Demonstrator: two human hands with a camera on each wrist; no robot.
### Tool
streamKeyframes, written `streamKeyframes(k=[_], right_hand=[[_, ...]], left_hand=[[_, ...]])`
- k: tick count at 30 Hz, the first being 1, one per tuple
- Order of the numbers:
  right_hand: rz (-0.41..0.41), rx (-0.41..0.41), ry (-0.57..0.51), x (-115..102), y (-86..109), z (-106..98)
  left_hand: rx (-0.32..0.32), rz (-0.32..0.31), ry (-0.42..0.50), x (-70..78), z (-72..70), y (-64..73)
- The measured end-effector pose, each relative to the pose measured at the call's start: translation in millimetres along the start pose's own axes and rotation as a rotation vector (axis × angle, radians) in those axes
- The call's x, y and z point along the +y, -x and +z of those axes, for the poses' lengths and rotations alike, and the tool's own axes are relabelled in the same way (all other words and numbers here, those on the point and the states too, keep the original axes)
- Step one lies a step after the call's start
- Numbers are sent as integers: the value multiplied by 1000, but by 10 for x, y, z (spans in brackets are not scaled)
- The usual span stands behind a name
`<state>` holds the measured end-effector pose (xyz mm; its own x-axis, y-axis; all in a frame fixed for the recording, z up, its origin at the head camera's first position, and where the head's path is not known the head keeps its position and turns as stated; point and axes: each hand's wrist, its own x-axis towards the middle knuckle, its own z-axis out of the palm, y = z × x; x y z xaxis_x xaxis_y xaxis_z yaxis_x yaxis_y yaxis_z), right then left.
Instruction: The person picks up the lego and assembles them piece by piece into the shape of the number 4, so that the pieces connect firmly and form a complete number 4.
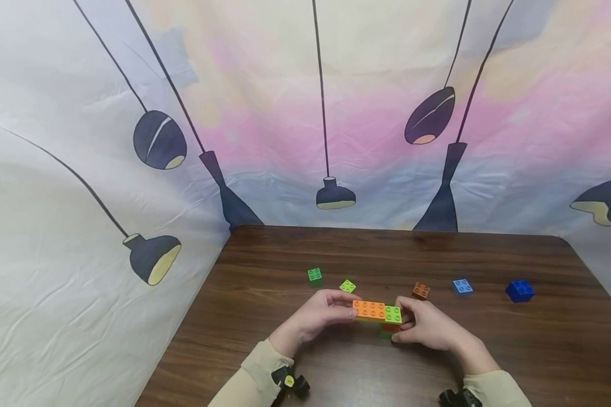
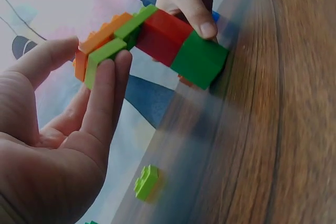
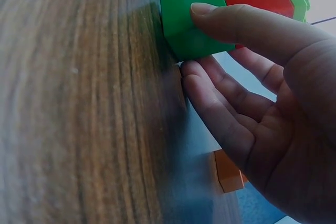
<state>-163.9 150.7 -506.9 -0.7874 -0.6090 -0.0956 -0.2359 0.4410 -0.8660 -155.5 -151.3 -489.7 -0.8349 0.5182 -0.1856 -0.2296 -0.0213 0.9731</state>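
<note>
Stacked toy bricks form one built piece between my two hands. At its base is a green brick (image 2: 199,59), with a red brick (image 2: 164,36) above it and a thin lime brick (image 1: 393,314) on top. An orange brick (image 1: 369,309) juts out to the left at the top, and a second lime brick (image 2: 105,53) lies beneath it. My left hand (image 1: 313,316) pinches the orange brick's outer end, its fingertips also against the lime brick below. The right hand (image 1: 430,327) grips the green brick from the right, thumb flat on its side, close to the tabletop.
Loose bricks stand behind the hands on the brown wooden table (image 1: 265,265): green (image 1: 314,275), lime (image 1: 347,286), brown-orange (image 1: 421,290), light blue (image 1: 462,286) and dark blue (image 1: 520,291). A fabric backdrop (image 1: 275,113) with printed lamps hangs behind the table.
</note>
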Motion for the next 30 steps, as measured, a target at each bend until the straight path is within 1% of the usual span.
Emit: streamKeyframes(k=[5, 11, 19, 30], right_hand=[[1, 12, 14, -30, 9, -1], [-6, 22, 26, -55, 19, 9], [0, 26, 34, -63, 16, 22], [11, 32, 54, -107, 21, 31]], left_hand=[[12, -27, 34, 0, 30, -4], [23, -35, 93, -33, 69, -21], [60, -29, 89, -46, 92, -19], [141, -7, 89, 6, 153, 10]])
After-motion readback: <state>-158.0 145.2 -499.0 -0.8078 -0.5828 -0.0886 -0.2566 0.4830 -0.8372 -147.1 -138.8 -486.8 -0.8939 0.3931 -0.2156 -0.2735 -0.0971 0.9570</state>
